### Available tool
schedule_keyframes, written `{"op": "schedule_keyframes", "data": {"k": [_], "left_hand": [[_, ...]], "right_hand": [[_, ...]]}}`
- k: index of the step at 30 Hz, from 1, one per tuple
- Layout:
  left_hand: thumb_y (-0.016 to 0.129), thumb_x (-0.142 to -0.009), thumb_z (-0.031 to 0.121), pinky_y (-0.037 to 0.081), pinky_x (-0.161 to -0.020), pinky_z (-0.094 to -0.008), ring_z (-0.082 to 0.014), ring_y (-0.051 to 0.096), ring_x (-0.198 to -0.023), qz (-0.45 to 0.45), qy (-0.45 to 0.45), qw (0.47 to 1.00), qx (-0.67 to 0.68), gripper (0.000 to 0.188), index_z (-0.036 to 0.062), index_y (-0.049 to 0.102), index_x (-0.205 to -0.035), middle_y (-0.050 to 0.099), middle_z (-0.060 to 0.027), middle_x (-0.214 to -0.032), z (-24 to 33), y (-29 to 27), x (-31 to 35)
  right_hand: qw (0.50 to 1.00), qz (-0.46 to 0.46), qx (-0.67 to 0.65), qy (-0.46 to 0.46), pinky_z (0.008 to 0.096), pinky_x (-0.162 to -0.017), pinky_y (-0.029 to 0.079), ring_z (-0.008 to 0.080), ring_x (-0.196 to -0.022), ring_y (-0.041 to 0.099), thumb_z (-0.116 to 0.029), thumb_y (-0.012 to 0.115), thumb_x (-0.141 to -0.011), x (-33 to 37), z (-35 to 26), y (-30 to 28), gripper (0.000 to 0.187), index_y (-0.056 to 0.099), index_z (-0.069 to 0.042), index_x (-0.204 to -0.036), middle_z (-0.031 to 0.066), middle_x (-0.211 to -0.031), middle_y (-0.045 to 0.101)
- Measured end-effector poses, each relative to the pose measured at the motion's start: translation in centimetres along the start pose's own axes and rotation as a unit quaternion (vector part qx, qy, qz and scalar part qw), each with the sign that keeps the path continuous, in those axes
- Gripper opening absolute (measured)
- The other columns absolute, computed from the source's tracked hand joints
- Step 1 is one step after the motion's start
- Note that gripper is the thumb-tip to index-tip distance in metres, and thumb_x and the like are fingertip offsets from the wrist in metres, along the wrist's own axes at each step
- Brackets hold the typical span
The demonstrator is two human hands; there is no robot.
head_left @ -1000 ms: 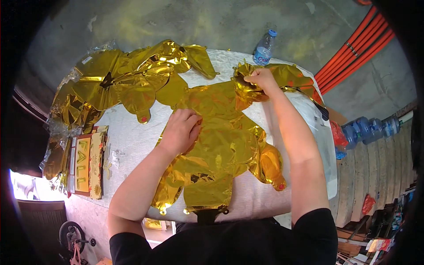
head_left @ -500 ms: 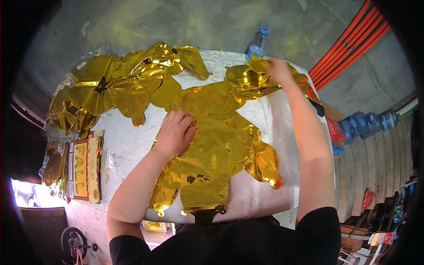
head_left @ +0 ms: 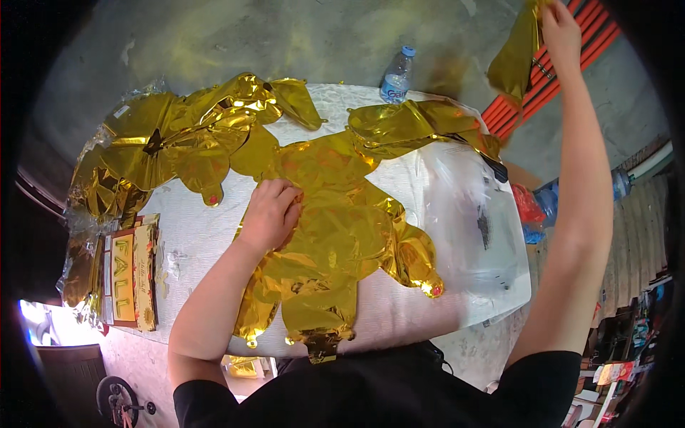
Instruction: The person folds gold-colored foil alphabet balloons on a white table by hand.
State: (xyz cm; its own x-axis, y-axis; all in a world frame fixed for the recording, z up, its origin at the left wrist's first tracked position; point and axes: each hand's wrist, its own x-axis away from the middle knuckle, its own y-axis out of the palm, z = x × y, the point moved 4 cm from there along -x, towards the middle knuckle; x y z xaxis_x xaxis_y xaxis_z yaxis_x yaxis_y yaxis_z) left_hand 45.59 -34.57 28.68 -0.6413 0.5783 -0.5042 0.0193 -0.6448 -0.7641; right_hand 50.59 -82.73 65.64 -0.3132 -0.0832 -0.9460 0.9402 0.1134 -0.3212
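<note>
While the left part of the table [head_left: 196,246] bears a crumpled heap of gold foil balloons [head_left: 189,125], tugging at that heap could snag its overlapping folds or slide it off the edge. To its right, the left hand [head_left: 271,217] lies on the spread gold foil [head_left: 335,235] in mid-table, fingers bent; whether they pinch it or merely press cannot be told. If that hand lifted, the thin sheet might shift or curl, and a nail dragged across it could puncture it. A sweep of the arm might topple the water bottle [head_left: 397,75] standing at the far edge. Farthest right, the right hand [head_left: 560,32] grips a gold foil piece [head_left: 515,65] by its top, high past the table; a weak pinch could drop it to the floor, and brushing the red pipes [head_left: 596,36] could crease or tear it.

Across the pale, finely textured cover, flat packets [head_left: 135,274] lie at left and clear plastic film [head_left: 457,214] at right. Around it, a small wheel [head_left: 118,399] stands lower left, bare concrete [head_left: 342,43] stretches beyond, and a red bag [head_left: 528,203] and blue jugs [head_left: 621,184] sit right.
</note>
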Motion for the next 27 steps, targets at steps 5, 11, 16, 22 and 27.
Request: {"op": "schedule_keyframes", "data": {"k": [5, 11, 16, 22, 27], "left_hand": [[0.065, -0.077, 0.010, 0.043, -0.082, -0.0384, -0.0296, 0.052, -0.096, 0.013, 0.007, 1.000, -0.014, 0.021, 0.0057, 0.062, -0.098, 0.057, -0.0090, -0.100, 0.2, 0.3, -0.4], [0.066, -0.077, 0.012, 0.043, -0.084, -0.0388, -0.0295, 0.052, -0.096, 0.017, 0.006, 1.000, -0.006, 0.026, 0.0064, 0.062, -0.102, 0.057, -0.0092, -0.100, -0.4, 0.5, 0.1], [0.059, -0.078, 0.008, 0.041, -0.088, -0.0368, -0.0286, 0.051, -0.100, 0.018, -0.006, 0.999, 0.040, 0.029, 0.0074, 0.060, -0.107, 0.056, -0.0088, -0.104, -3.1, 2.8, 0.2], [0.056, -0.078, 0.009, 0.039, -0.091, -0.0366, -0.0284, 0.049, -0.103, -0.023, 0.028, 0.999, -0.009, 0.029, 0.0070, 0.060, -0.106, 0.055, -0.0087, -0.106, -1.5, 0.8, 0.3], [0.063, -0.081, 0.012, 0.040, -0.088, -0.0383, -0.0304, 0.050, -0.101, -0.013, -0.019, 1.000, 0.000, 0.024, 0.0061, 0.061, -0.104, 0.055, -0.0099, -0.106, -0.4, 0.4, 0.2]], "right_hand": [[0.950, -0.094, -0.295, -0.031, 0.0226, -0.072, 0.044, 0.0081, -0.080, 0.053, 0.002, 0.051, -0.088, 1.4, -18.7, -1.4, 0.014, 0.060, -0.005, -0.096, 0.0010, -0.083, 0.056], [0.843, -0.229, -0.421, -0.243, 0.0302, -0.074, 0.050, 0.0238, -0.086, 0.063, -0.002, 0.056, -0.084, 14.7, -32.9, 1.7, 0.020, 0.062, -0.003, -0.103, 0.0097, -0.098, 0.064], [0.728, -0.309, -0.466, -0.397, 0.0332, -0.063, 0.050, 0.0224, -0.076, 0.060, -0.011, 0.058, -0.081, 26.9, -39.7, -1.0, 0.013, 0.062, -0.008, -0.093, 0.0068, -0.084, 0.060], [0.805, -0.293, -0.465, -0.224, 0.0330, -0.065, 0.049, 0.0235, -0.078, 0.059, -0.009, 0.056, -0.085, 26.7, -36.8, -0.8, 0.012, 0.060, -0.007, -0.096, 0.0077, -0.085, 0.058], [0.762, -0.396, -0.455, 0.234, 0.0217, -0.077, 0.046, 0.0069, -0.085, 0.058, -0.002, 0.050, -0.088, 18.8, -22.4, 3.5, 0.020, 0.059, -0.002, -0.105, 0.0000, -0.094, 0.064]]}}
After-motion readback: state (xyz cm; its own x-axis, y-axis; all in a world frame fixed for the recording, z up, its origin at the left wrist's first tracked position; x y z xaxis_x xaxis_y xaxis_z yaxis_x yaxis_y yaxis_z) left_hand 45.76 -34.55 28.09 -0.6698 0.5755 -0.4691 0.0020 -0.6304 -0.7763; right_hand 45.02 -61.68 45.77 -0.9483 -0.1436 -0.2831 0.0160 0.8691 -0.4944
